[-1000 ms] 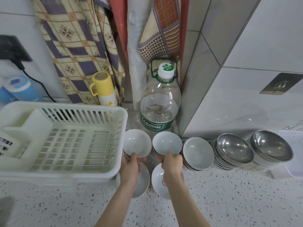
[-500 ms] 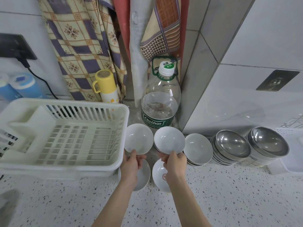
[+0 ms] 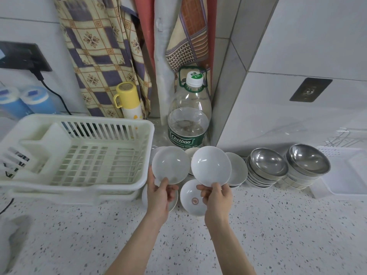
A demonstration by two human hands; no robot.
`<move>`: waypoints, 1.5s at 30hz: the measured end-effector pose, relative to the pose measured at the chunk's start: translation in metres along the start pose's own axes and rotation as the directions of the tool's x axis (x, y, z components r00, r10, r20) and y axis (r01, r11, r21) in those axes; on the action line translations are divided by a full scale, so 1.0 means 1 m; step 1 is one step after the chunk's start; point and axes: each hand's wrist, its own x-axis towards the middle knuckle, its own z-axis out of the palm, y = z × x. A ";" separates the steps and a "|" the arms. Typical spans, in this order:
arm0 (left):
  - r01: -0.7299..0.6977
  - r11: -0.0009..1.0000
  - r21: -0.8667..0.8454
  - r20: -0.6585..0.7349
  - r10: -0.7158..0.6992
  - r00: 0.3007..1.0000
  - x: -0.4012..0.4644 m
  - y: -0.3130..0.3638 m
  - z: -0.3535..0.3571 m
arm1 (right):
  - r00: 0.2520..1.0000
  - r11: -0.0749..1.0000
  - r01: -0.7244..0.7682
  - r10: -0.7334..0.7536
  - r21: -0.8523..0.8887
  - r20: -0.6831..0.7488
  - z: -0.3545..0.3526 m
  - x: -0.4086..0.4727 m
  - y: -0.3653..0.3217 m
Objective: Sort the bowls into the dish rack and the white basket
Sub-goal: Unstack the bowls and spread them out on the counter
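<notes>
Each hand pinches a white bowl by its near rim, thumb inside: the left hand (image 3: 158, 195) holds the left bowl (image 3: 170, 164), the right hand (image 3: 217, 197) the right bowl (image 3: 211, 165), both lifted above the worktop (image 3: 278, 231) beside the dish rack (image 3: 77, 155). I'd keep each grip firm and the bowls apart so their rims don't knock, then swing left and lower them gently over the rack wall.

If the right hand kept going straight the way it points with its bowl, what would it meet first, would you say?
Probably the water bottle: the right hand points up and away with its white bowl. Depth is unclear, so the bowl could clear it.
</notes>
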 end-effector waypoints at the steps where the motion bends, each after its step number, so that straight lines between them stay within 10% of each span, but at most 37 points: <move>1: 0.001 1.000 -0.005 0.005 -0.001 1.000 -0.001 0.000 -0.001 | 1.000 1.000 0.005 -0.005 0.003 0.000 -0.002 -0.001 0.000; 12: -0.077 0.996 0.044 0.051 0.075 0.996 -0.061 -0.018 -0.015 | 0.996 1.000 -0.011 0.012 -0.002 0.085 -0.054 -0.028 0.000; 28: -0.005 1.000 -0.005 -0.254 0.004 0.967 -0.154 -0.075 -0.053 | 0.950 0.956 -0.125 0.192 -0.264 0.246 -0.118 -0.063 0.027; 45: 0.040 0.999 0.010 -0.256 -0.036 0.966 -0.126 -0.048 -0.160 | 0.957 0.946 -0.129 0.197 -0.296 0.213 -0.059 -0.095 0.071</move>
